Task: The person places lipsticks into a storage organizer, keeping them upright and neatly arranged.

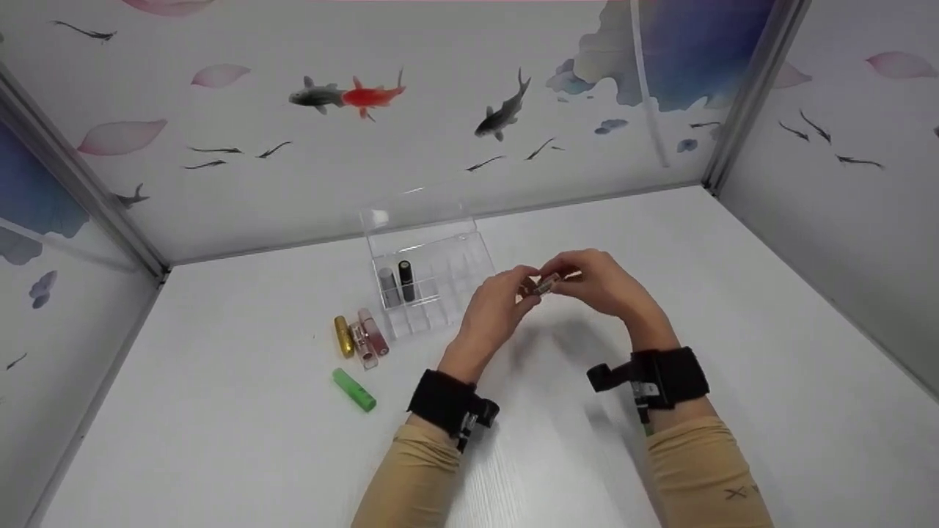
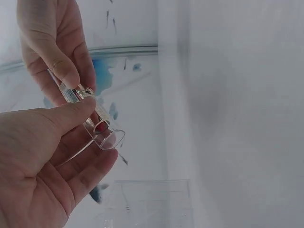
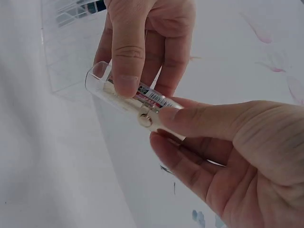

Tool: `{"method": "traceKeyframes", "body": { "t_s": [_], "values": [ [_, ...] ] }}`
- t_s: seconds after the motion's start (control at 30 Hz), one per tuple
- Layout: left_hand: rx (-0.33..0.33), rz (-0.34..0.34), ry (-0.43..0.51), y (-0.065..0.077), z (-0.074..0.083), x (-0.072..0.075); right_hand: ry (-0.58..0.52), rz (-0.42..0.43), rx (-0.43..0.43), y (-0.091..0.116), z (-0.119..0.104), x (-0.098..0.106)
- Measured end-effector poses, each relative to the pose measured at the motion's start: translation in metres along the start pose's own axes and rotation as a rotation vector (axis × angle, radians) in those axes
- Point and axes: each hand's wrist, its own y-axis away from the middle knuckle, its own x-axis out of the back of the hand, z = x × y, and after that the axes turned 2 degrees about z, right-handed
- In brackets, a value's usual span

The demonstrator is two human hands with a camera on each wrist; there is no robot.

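Note:
A lipstick (image 3: 161,100) with a clear cap (image 2: 110,137), gold body parts and a barcode label is held between both hands. My left hand (image 1: 493,306) pinches the clear-capped end between thumb and fingers. At the opposite end, the thumb and fingers of my right hand (image 1: 600,284) grip the base. The cap still surrounds part of the tube, and a reddish tip shows through it in the left wrist view. Both hands are above the table, just right of a clear compartment box (image 1: 456,273) with its lid (image 1: 418,213) raised.
In the box's left compartments stand a grey tube (image 1: 389,286) and a black tube (image 1: 406,280). Left of the box lie a gold tube (image 1: 343,336), a clear-capped lipstick (image 1: 362,346), a pink lip gloss tube (image 1: 373,332) and a green tube (image 1: 353,389). Printed panels enclose the white table (image 1: 242,440).

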Motion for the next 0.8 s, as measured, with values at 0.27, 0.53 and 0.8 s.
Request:
{"method": "traceKeyframes", "body": {
  "t_s": [0.27,0.53,0.8],
  "values": [
    [-0.056,0.163,0.058,0.006,0.002,0.029,-0.260,0.181,0.048,-0.002,-0.018,-0.002],
    [-0.057,0.240,0.072,0.009,-0.006,0.050,-0.398,0.382,0.093,-0.011,-0.039,-0.029],
    [-0.128,0.228,0.133,0.014,-0.019,0.068,-0.463,0.413,0.183,-0.019,-0.050,-0.054]
  ]
}}
